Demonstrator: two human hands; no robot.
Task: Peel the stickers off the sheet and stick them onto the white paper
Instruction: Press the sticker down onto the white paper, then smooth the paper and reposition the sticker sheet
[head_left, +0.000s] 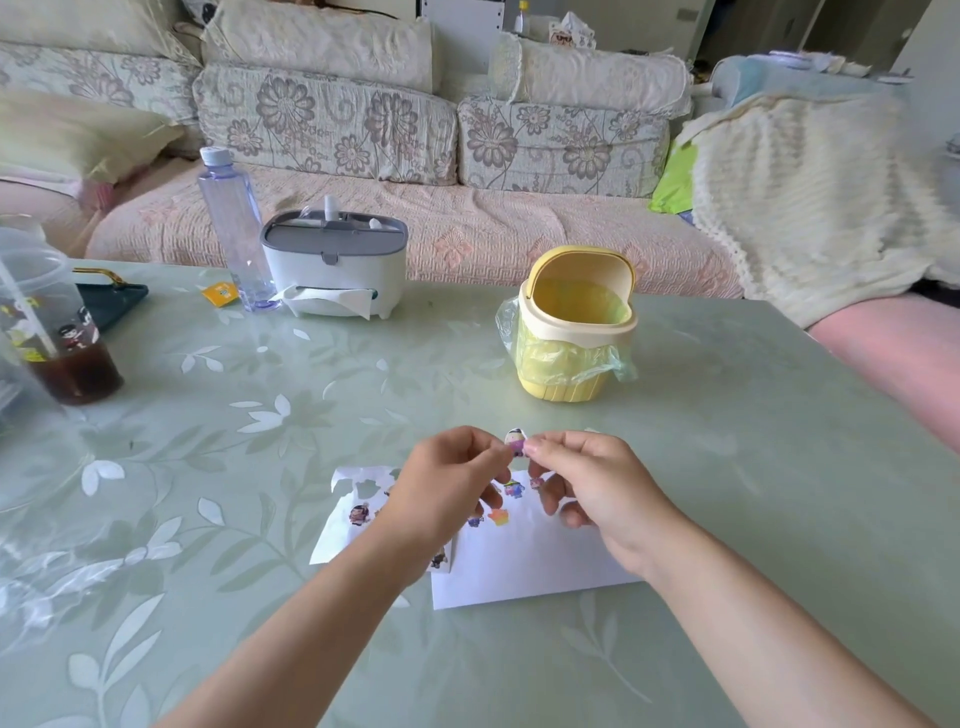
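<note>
A small cartoon sticker (515, 441) is held up in the air between both hands, above the papers. My left hand (447, 483) pinches its left edge and my right hand (587, 483) pinches its right edge. Below them lies the white paper (530, 561), with several stickers stuck near its top edge (501, 517). The sticker sheet (345, 514) lies to the left of the paper, partly under my left wrist, with holes where stickers came out and a few figures still on it.
A yellow mini bin (574, 332) with a plastic liner stands behind the hands. Farther back left are a tissue box (335, 270), a clear bottle (234, 223) and a cup of dark drink (57, 332). A sofa runs behind the green table (753, 441).
</note>
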